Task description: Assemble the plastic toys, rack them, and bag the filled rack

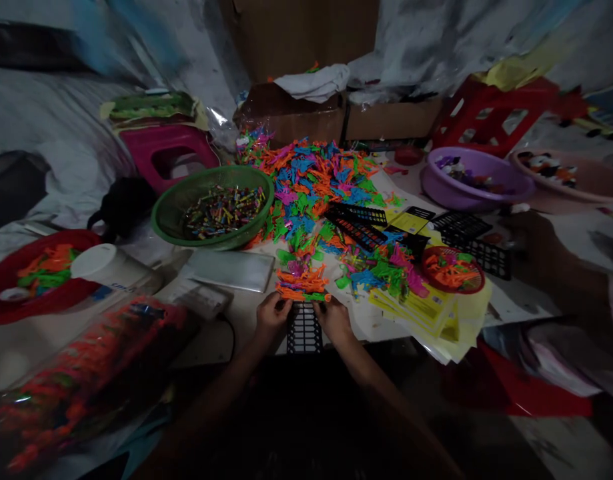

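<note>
A black slotted plastic strip [305,330] lies lengthwise before me, its near end at the table's front edge. Across its far end sits a stack of small orange plastic toys [302,280], with a green and orange one nearest me. My left hand [273,315] is closed at the left side of the strip, thumb and fingertips pinched together; what lies between them is hidden. On the other side my right hand [335,319] pinches the right end of the green and orange toy [315,297]. Just beyond spreads a large heap of bright plastic toys [306,177].
A green basin [161,223] of small colourful pieces stands left of the heap. More black strips [359,227], yellow printed sheets [421,310] and a small red basket [479,283] lie right. Farther off are a purple basin [431,190] and red stool [511,100]; a filled plastic bag [91,367] lies near left.
</note>
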`<state>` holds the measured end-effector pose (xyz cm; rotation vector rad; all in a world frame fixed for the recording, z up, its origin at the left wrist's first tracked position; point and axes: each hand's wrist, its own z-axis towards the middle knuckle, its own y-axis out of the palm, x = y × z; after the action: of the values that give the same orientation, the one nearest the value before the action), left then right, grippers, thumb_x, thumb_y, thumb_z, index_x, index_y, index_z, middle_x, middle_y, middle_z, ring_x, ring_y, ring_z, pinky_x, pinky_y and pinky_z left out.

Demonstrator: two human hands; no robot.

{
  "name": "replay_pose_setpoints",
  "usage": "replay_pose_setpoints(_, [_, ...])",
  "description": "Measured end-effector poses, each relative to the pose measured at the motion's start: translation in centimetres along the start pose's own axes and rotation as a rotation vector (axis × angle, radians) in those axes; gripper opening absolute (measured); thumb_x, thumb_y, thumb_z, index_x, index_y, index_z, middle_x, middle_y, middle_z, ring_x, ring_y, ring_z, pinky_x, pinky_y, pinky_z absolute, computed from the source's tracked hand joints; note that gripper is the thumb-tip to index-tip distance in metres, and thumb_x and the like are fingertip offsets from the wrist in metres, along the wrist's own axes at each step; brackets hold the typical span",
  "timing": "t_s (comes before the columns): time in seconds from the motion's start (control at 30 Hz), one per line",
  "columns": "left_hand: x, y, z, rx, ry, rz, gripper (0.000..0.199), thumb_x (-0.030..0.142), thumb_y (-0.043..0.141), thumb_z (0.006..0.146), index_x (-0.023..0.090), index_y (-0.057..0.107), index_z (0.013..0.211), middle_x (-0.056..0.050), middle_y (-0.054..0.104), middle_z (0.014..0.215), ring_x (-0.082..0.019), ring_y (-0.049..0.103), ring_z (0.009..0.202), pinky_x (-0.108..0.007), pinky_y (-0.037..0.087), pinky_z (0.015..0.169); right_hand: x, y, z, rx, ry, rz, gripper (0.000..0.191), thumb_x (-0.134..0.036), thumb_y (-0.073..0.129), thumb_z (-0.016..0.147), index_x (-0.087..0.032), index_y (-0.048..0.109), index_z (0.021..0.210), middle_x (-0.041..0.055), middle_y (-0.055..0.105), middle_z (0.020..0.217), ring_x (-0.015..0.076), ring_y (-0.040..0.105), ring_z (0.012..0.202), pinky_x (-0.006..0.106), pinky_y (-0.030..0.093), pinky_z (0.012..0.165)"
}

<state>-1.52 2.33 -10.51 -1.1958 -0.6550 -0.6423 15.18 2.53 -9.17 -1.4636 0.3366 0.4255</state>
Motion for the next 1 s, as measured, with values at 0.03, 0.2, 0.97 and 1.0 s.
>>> replay_pose_setpoints(0.03, [0.1, 0.0, 0.0, -0.003, -0.005, -0.006, 0.019, 0.034, 0.052, 0.074, 0.017, 0.059, 0.069, 0.000, 0.061, 0.064, -0.011, 0.055, 0.058, -0.021, 0.044, 0.057, 0.0, 0.2, 0.0, 0.013, 0.002, 0.004, 0.027, -0.030, 0.044, 0.083, -0.016, 0.063, 0.096, 0.0086, 0.067, 0.096, 0.0178, 0.062, 0.088, 0.023, 0.043, 0.077])
replay_pose_setpoints(0.2, [0.3, 0.2, 0.1, -0.012, -0.047, -0.028, 0.020, 0.035, 0.055, 0.073, 0.016, 0.059, 0.068, -0.001, 0.062, 0.066, -0.012, 0.056, 0.061, -0.023, 0.045, 0.061, -0.1, 0.9, 0.1, 0.001, 0.025, 0.032, 0.025, -0.031, 0.045, 0.083, -0.017, 0.063, 0.093, 0.0084, 0.068, 0.092, 0.0175, 0.063, 0.085, 0.023, 0.044, 0.074])
replay_pose_setpoints(0.97, [-0.6, 0.2, -4.0, -0.152, 0.340, -0.037, 0.022, 0.029, 0.051, 0.081, 0.021, 0.060, 0.099, -0.007, 0.063, 0.101, -0.022, 0.053, 0.104, -0.043, 0.045, 0.090, 8.2, -9.1, 13.9, 0.089, 0.295, -0.258, 0.081, -0.057, 0.058, 0.065, -0.016, 0.035, 0.131, 0.0174, 0.041, 0.130, 0.0359, 0.035, 0.118, 0.048, 0.027, 0.095])
replay_pose_setpoints(1.0, [-0.7, 0.2, -3.9, -0.156, 0.337, -0.043, 0.021, 0.028, 0.050, 0.081, 0.022, 0.061, 0.098, -0.007, 0.064, 0.100, -0.022, 0.053, 0.104, -0.043, 0.045, 0.090, 8.4, -9.4, 14.5, 0.059, 0.276, -0.270, 0.080, -0.056, 0.059, 0.065, -0.015, 0.036, 0.130, 0.0177, 0.044, 0.126, 0.0349, 0.039, 0.115, 0.047, 0.028, 0.094])
